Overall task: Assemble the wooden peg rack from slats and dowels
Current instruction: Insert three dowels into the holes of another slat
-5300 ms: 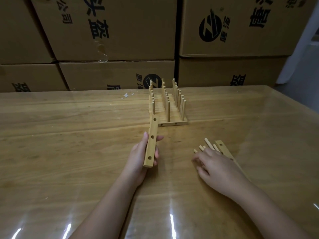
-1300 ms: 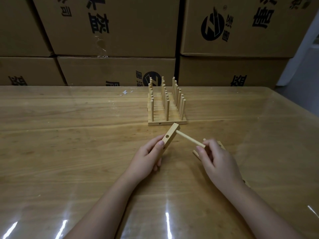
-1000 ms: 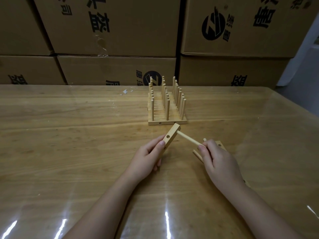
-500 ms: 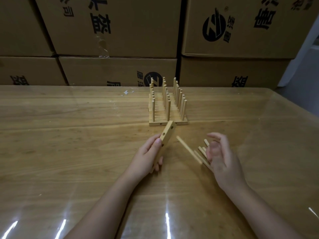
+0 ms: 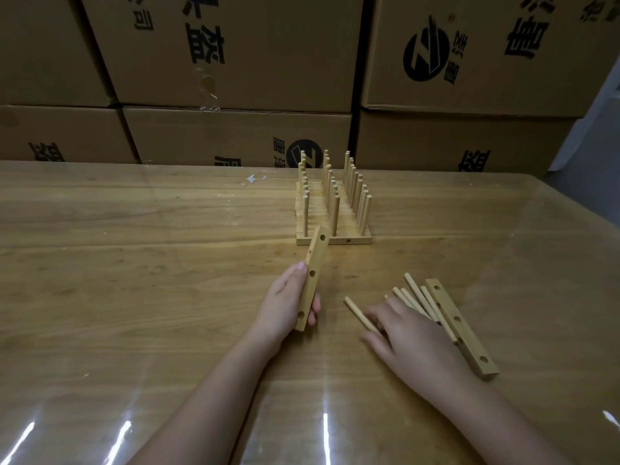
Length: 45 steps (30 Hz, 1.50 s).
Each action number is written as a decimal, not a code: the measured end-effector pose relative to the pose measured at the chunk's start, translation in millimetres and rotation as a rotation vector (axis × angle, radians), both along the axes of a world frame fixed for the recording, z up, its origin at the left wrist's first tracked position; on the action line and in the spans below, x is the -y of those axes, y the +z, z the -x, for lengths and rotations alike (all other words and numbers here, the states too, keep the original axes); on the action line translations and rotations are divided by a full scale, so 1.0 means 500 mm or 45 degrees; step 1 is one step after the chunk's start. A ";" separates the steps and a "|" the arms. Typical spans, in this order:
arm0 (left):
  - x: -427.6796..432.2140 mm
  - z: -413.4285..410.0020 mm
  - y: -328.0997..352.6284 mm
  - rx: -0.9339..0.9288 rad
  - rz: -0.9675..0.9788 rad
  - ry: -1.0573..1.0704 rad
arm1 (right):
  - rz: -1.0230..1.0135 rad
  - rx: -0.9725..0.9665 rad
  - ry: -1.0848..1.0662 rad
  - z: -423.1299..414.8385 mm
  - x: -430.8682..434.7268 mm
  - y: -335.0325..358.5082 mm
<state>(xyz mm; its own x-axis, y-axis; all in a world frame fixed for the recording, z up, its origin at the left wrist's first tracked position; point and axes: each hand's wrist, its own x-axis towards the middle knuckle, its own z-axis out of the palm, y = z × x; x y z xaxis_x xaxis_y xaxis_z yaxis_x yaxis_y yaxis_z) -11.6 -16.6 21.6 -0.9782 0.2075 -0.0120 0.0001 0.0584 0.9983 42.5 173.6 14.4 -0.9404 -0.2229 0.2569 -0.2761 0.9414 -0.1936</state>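
My left hand grips a wooden slat with several holes, tilted up off the table, its far end near the rack. The partly built peg rack, slats joined with three rows of upright dowels, stands at the table's middle back. My right hand lies palm down with straight fingers on the table over a loose dowel. Several more dowels fan out beside it. Another slat with holes lies flat to the right of them.
The wooden table has a glossy clear cover. Stacked cardboard boxes with black print stand as a wall right behind its far edge. The table's right edge runs diagonally near a pale gap.
The dowel that my right hand pushed at the slat's hole has come away and lies on the table. My right hand dropped flat onto the dowels; the left turned the slat holes up.
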 end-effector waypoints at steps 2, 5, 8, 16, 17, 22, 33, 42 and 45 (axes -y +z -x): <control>0.001 -0.001 0.003 0.017 0.019 -0.021 | 0.035 0.006 -0.040 0.002 -0.002 0.001; 0.005 -0.001 0.003 0.033 0.055 -0.055 | 0.202 0.026 -0.072 0.004 -0.010 0.006; 0.004 -0.001 -0.003 0.030 0.085 -0.124 | 0.453 -0.052 -0.094 0.002 -0.013 0.016; 0.008 -0.003 -0.009 -0.056 0.153 -0.270 | 0.666 -0.224 -0.084 0.002 -0.012 0.021; 0.009 -0.002 -0.010 -0.055 0.162 -0.284 | 0.713 -0.259 -0.092 0.003 -0.012 0.022; 0.011 -0.004 -0.013 -0.063 0.219 -0.388 | 1.160 -0.392 -0.016 0.000 -0.020 0.031; 0.013 -0.008 -0.010 -0.076 0.257 -0.389 | 1.107 -0.357 0.038 -0.004 -0.017 0.030; 0.002 -0.019 -0.007 -0.149 0.421 -0.347 | 0.853 -0.524 0.038 -0.003 -0.022 0.028; 0.001 -0.021 -0.006 -0.185 0.433 -0.341 | 0.762 -0.560 0.053 -0.003 -0.023 0.025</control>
